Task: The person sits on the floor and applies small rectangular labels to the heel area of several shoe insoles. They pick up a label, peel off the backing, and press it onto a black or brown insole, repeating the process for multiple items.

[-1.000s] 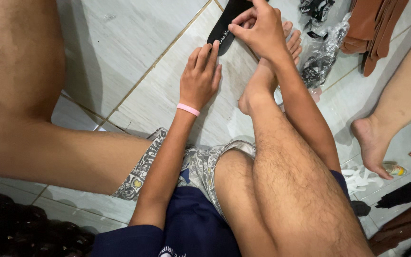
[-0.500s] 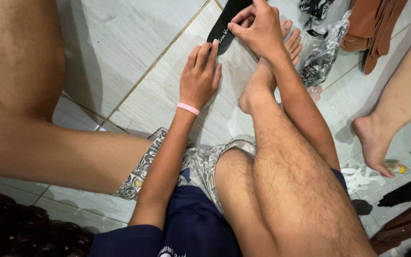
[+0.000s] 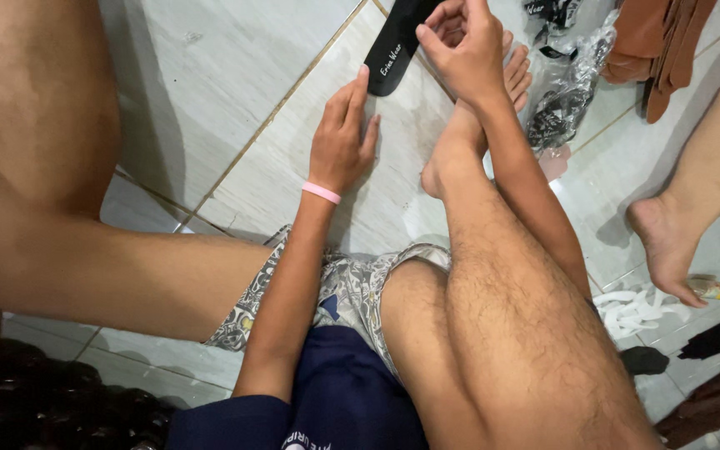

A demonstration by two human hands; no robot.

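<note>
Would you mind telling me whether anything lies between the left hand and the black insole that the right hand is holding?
Nothing visible does. The left hand rests on the floor tile, its fingertips right at the lower end of the black insole; whether they touch it I cannot tell. The right hand grips the insole from the other side.

insole [image 3: 397, 42]: black, with small white lettering near its rounded end
wristband [image 3: 321, 192]: pink, on the left wrist
shorts [image 3: 343, 287]: grey and white busy print with yellow and blue flecks
shirt [image 3: 327, 400]: navy blue with white print
floor tiles [image 3: 210, 75]: pale grey-white, tan grout lines
strips [image 3: 664, 42]: brown, at the floor's upper right corner
plastic bag [image 3: 572, 87]: clear, black pieces inside
</note>
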